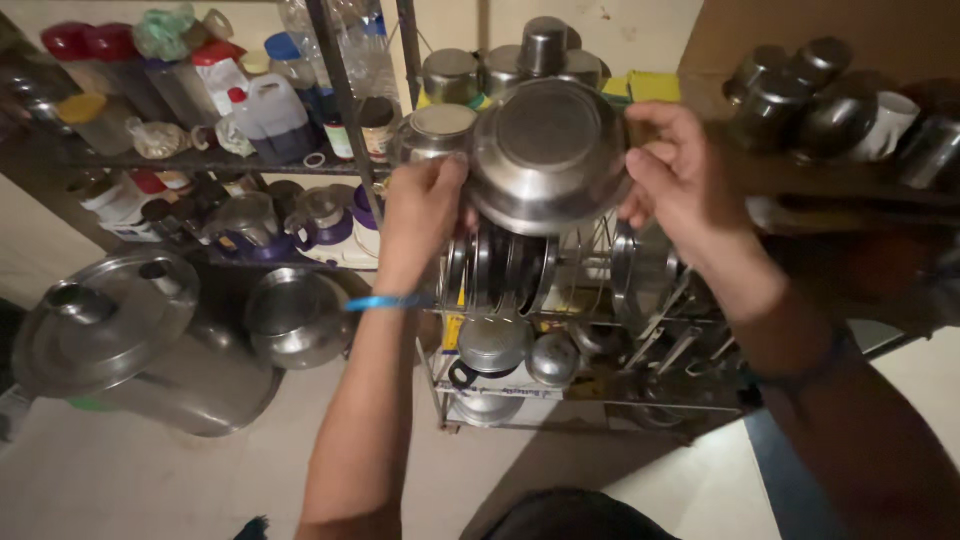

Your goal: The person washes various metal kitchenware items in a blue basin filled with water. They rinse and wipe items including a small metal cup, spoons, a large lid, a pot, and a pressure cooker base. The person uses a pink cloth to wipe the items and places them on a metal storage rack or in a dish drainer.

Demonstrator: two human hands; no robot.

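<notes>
- Right now both hands hold one steel bowl (548, 152) by opposite edges, its underside turned toward the camera, above the wire dish rack (590, 300).
- Left hand (425, 215): fingers curl round the bowl's left rim, thumb up near the edge; a blue wristband (385, 301) sits on the wrist.
- Right hand (680, 175): fingers bend over the right rim, palm facing inward, forearm reaching up from lower right.
- Below the fingers, steel plates (500, 270) stand on edge in the rack's slots.
- Just behind the fingertips stand steel tumblers (450, 75).
- Risk, as I judge it: the grip is on smooth rim only, so the bowl could slip and knock the plates, or its far edge could topple a tumbler.
</notes>
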